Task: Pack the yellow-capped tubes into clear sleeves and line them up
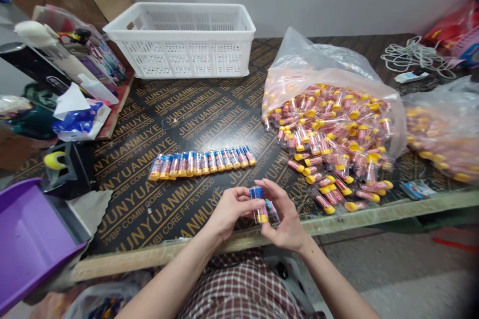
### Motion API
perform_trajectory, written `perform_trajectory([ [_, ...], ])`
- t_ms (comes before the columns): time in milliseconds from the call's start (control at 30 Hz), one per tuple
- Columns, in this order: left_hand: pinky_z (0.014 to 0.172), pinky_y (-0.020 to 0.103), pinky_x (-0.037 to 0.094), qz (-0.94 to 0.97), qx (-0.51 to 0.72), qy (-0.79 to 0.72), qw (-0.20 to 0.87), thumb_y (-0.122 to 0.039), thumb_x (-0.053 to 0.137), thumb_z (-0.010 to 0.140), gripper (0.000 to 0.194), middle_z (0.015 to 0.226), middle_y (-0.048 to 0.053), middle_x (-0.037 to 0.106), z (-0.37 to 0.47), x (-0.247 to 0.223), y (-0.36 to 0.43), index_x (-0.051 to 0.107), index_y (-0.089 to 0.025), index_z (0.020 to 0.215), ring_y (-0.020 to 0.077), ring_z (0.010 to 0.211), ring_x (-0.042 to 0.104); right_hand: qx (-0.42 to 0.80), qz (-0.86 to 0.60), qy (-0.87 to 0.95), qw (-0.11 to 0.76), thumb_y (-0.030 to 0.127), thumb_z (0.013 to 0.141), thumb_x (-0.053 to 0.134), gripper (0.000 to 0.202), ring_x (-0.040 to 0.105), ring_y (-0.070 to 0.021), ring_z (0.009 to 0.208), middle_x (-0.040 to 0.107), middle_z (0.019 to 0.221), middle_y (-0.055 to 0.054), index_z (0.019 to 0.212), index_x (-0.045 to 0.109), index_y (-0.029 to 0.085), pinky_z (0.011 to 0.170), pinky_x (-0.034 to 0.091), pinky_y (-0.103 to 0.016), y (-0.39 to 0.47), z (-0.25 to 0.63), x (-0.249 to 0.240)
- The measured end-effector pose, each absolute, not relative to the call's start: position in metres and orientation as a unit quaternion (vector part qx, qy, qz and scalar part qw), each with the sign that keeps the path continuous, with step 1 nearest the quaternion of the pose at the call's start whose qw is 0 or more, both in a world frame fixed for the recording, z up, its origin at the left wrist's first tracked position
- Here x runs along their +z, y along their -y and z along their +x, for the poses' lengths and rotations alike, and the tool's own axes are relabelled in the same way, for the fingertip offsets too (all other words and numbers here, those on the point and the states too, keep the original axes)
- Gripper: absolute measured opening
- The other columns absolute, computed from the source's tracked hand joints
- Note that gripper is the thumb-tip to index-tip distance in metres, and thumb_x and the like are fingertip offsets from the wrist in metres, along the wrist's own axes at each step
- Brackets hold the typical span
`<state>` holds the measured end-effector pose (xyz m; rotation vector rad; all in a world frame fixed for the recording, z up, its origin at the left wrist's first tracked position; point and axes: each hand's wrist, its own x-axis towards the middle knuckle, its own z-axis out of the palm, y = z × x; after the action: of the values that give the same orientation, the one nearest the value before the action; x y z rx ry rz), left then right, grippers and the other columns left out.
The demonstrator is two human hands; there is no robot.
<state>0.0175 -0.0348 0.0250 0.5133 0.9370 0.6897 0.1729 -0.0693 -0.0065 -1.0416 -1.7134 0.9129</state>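
Presently in hand: a small held tube (259, 205) at the near edge of the counter (149, 114), roughly upright, its blue end up and yellow cap down; the step looks like finishing or checking its blue dressing.
Left grip: the left grip (230, 212) pinches the held tube between thumb and fingers.
Right grip: the right grip (286, 219) curls close beside the held tube, seemingly grasping a printed piece (272, 211); whether that is a sleeve or another tube, I cannot tell.
Blue-topped row: a row of tubes (202, 163) lies side by side on the counter, beyond the hands and to their left, yellow ends toward the person; these look dressed already.
Yellow-capped heap: a pile of tubes (333, 129) spills from a clear bag (295, 60) on the right, showing no blue tops, so most of the work appears undone.
Blue packet: a flat packet (417, 189) lies near the counter's front edge, right of the pile.
Next move calls for: a steady left pinch, fine right-hand fingertip work on the blue end, and no crushing of the thin clear wall.
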Motion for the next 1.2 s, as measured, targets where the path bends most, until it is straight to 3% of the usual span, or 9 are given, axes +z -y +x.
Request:
perform_trajectory([
  [267, 0.056, 0.021, 0.047, 0.244, 0.336, -0.443, 0.795, -0.026, 0.084, 0.050, 0.036, 0.063, 0.001, 0.066, 0.019, 0.024, 0.035, 0.061, -0.011, 0.074, 0.0096, 0.054, 0.060, 0.362, -0.412, 0.697, 0.462, 0.004, 0.062, 0.052, 0.085, 0.047, -0.0265, 0.124, 0.044, 0.137, -0.011, 0.140, 0.025, 0.024, 0.103, 0.043, -0.044, 0.066, 0.169, -0.007],
  [400, 0.059, 0.024, 0.047, 0.302, 0.357, -0.464, 0.752, -0.028, 0.080, 0.056, 0.031, 0.065, 0.002, 0.066, 0.011, 0.026, 0.023, 0.063, -0.012, 0.076, 0.0122, 0.056, 0.060, 0.373, -0.409, 0.695, 0.460, 0.007, 0.069, 0.053, 0.086, 0.044, -0.0260, 0.127, 0.028, 0.148, -0.011, 0.144, 0.015, 0.028, 0.104, 0.040, -0.047, 0.060, 0.167, -0.004],
  [500, 0.063, 0.027, 0.046, 0.449, 0.374, -0.546, 0.600, -0.028, 0.070, 0.065, 0.020, 0.064, 0.004, 0.067, -0.011, 0.030, -0.001, 0.064, -0.013, 0.076, 0.0156, 0.059, 0.061, 0.353, -0.423, 0.701, 0.453, 0.011, 0.073, 0.056, 0.087, 0.039, -0.0270, 0.130, 0.015, 0.153, -0.009, 0.145, 0.010, 0.030, 0.108, 0.034, -0.052, 0.056, 0.173, -0.003],
  [667, 0.069, 0.032, 0.044, 0.635, 0.213, -0.725, 0.160, -0.027, 0.060, 0.072, 0.036, 0.079, 0.008, 0.069, -0.052, 0.037, -0.039, 0.060, -0.017, 0.106, 0.0247, 0.076, 0.064, 0.306, -0.475, 0.690, 0.453, 0.015, 0.078, 0.056, 0.078, 0.043, -0.0263, 0.127, 0.024, 0.149, -0.010, 0.144, 0.017, 0.028, 0.107, 0.035, -0.050, 0.053, 0.188, -0.004],
  [767, 0.068, 0.034, 0.043, 0.666, 0.093, -0.738, 0.051, -0.032, 0.055, 0.077, 0.039, 0.089, 0.013, 0.069, -0.063, 0.036, -0.048, 0.055, -0.017, 0.114, 0.0296, 0.082, 0.064, 0.267, -0.505, 0.693, 0.440, 0.019, 0.079, 0.057, 0.071, 0.042, -0.0267, 0.127, 0.029, 0.147, -0.009, 0.142, 0.025, 0.028, 0.105, 0.036, -0.049, 0.051, 0.195, -0.003],
  [900, 0.068, 0.032, 0.042, 0.681, 0.064, -0.729, 0.021, -0.036, 0.056, 0.079, 0.039, 0.095, 0.013, 0.067, -0.066, 0.033, -0.048, 0.054, -0.017, 0.113, 0.0295, 0.086, 0.063, 0.163, -0.559, 0.704, 0.406, 0.024, 0.081, 0.058, 0.053, 0.036, -0.0273, 0.131, 0.038, 0.141, -0.009, 0.132, 0.043, 0.026, 0.107, 0.032, -0.049, 0.039, 0.210, -0.002],
  [1000, 0.070, 0.030, 0.041, 0.688, 0.128, -0.713, 0.040, -0.037, 0.055, 0.081, 0.031, 0.095, 0.010, 0.066, -0.056, 0.029, -0.039, 0.059, -0.019, 0.107, 0.0254, 0.087, 0.062, 0.067, -0.606, 0.706, 0.360, 0.026, 0.083, 0.054, 0.044, 0.046, -0.0264, 0.119, 0.051, 0.128, -0.010, 0.127, 0.049, 0.023, 0.101, 0.037, -0.047, 0.022, 0.229, -0.010],
  [1100, 0.070, 0.027, 0.040, 0.706, 0.209, -0.657, 0.162, -0.034, 0.052, 0.084, 0.020, 0.085, 0.006, 0.066, -0.027, 0.019, -0.021, 0.065, -0.020, 0.090, 0.0196, 0.079, 0.061, -0.015, -0.654, 0.713, 0.252, 0.026, 0.083, 0.052, 0.038, 0.051, -0.0292, 0.103, 0.062, 0.109, -0.011, 0.121, 0.054, 0.021, 0.088, 0.040, -0.049, 0.006, 0.250, -0.024],
  [1200, 0.068, 0.028, 0.040, 0.747, 0.186, -0.555, 0.315, -0.037, 0.060, 0.079, 0.020, 0.083, 0.005, 0.067, 0.012, 0.004, -0.001, 0.068, -0.020, 0.085, 0.0192, 0.075, 0.060, -0.048, -0.671, 0.721, 0.167, 0.022, 0.085, 0.048, 0.032, 0.051, -0.0298, 0.095, 0.064, 0.098, -0.011, 0.115, 0.058, 0.019, 0.081, 0.038, -0.048, -0.004, 0.262, -0.035],
])
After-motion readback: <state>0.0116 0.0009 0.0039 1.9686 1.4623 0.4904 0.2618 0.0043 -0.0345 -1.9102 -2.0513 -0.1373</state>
